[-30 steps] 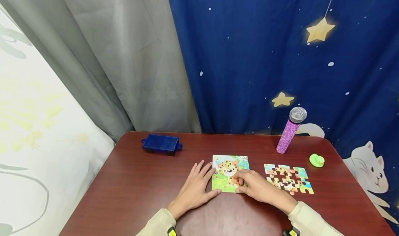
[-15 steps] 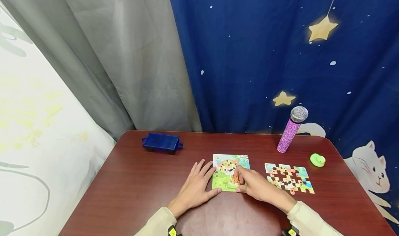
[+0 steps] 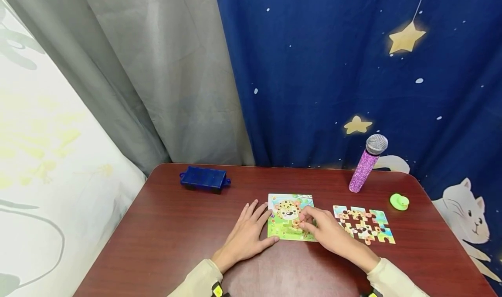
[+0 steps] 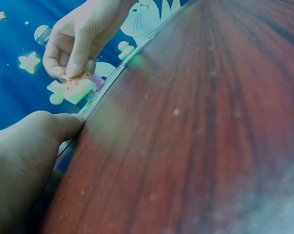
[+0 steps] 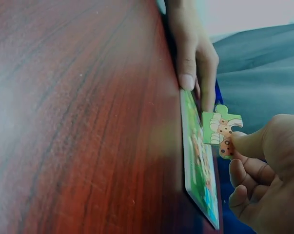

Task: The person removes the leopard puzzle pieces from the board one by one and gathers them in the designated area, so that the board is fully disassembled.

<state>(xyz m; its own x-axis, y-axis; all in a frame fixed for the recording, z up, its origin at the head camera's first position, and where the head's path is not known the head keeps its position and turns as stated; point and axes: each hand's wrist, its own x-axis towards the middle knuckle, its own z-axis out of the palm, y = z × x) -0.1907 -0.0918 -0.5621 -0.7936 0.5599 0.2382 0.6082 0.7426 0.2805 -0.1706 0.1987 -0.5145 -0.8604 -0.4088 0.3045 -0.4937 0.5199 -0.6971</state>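
A square leopard picture puzzle board (image 3: 279,230) lies on the dark red table. My left hand (image 3: 245,236) rests spread beside it, its thumb and fingertips touching the board's left edge. Between thumb and fingers, my right hand (image 3: 327,231) pinches one puzzle piece (image 5: 216,127), green with a spotted orange patch. In both wrist views the piece is raised over the board and tilted. The right hand covers part of the board's right side in the head view. Just right of that hand lies a loosely joined group of puzzle pieces (image 3: 364,231).
A blue toy wagon (image 3: 203,178) sits at the back left of the table (image 3: 164,240). At the back right stands a purple glitter microphone (image 3: 362,170), with a small green toy duck (image 3: 399,202) near it. Grey and blue curtains (image 3: 294,92) hang behind.
My right hand's fingertips were down on the board's lower right part; now they have drawn up and slightly right, with a puzzle piece lifted out. The left hand has stayed put.
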